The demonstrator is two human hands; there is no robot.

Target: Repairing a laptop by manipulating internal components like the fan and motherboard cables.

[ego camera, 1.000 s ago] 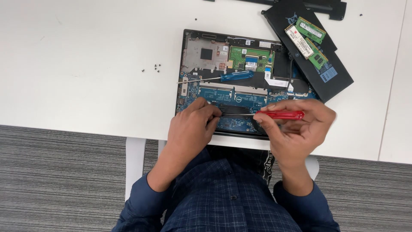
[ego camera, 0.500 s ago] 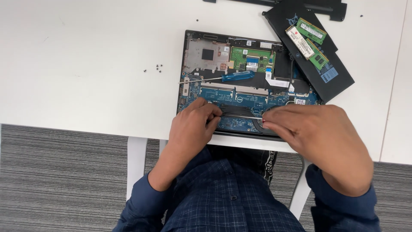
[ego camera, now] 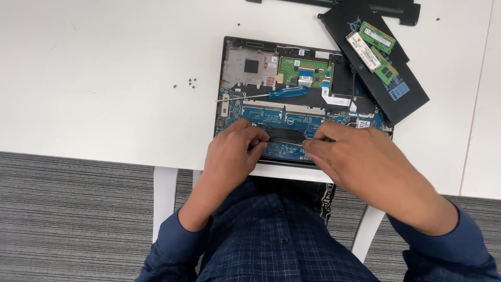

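Both hands (ego camera: 292, 149) on black strip (ego camera: 286, 134) inside opened laptop (ego camera: 232, 112).

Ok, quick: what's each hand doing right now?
Left hand: fingers curled on the black strip in the open laptop.
Right hand: fingertips on the strip; grip unclear.

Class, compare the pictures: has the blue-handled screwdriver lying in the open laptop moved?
No. The blue-handled screwdriver lies at the same slant below the green board in the open laptop.

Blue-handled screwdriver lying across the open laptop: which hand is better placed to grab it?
Right, probably. The right hand has fingertips just below the blue-handled screwdriver, handle end on its side; the left hand sits nearer the thin shaft tip.
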